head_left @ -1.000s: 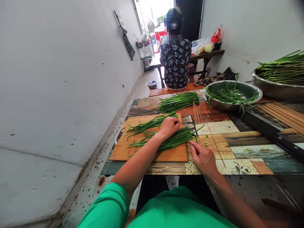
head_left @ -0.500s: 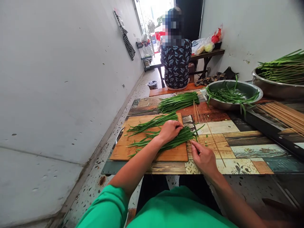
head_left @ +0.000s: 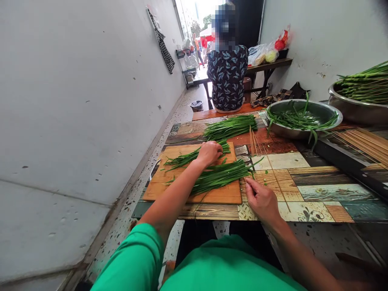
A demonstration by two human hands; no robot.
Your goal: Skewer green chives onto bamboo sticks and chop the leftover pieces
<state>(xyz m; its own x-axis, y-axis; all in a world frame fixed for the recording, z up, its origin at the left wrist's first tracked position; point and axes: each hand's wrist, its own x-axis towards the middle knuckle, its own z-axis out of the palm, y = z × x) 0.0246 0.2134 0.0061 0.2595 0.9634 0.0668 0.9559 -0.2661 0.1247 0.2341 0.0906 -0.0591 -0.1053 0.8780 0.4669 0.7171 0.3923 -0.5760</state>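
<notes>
Two bunches of garlic chives lie on a wooden cutting board [head_left: 160,194]. My left hand [head_left: 209,153] reaches over the far bunch [head_left: 184,159], its fingers curled down onto the stalks near their cut ends. The near bunch [head_left: 220,178] spreads across the board below that hand. Just off the board's right edge, my right hand [head_left: 263,199] is closed on a thin bamboo skewer, most of it hidden in the fingers, with its tip by the near bunch's cut ends. Farther back, a larger pile of garlic chives [head_left: 230,127] rests on the table.
Loose skewers [head_left: 254,141] lie right of the board, one long skewer [head_left: 277,180] apart. A steel bowl [head_left: 304,131] holds green trimmings; beside it are a big knife [head_left: 342,161], a skewer stack [head_left: 366,145] and a basin [head_left: 360,107] of skewered greens. A person [head_left: 228,79] sits beyond.
My left hand has moved away from the near bunch, up and left onto the far bunch. My right hand stays by the board's edge with the skewer. The view has shifted slightly.
</notes>
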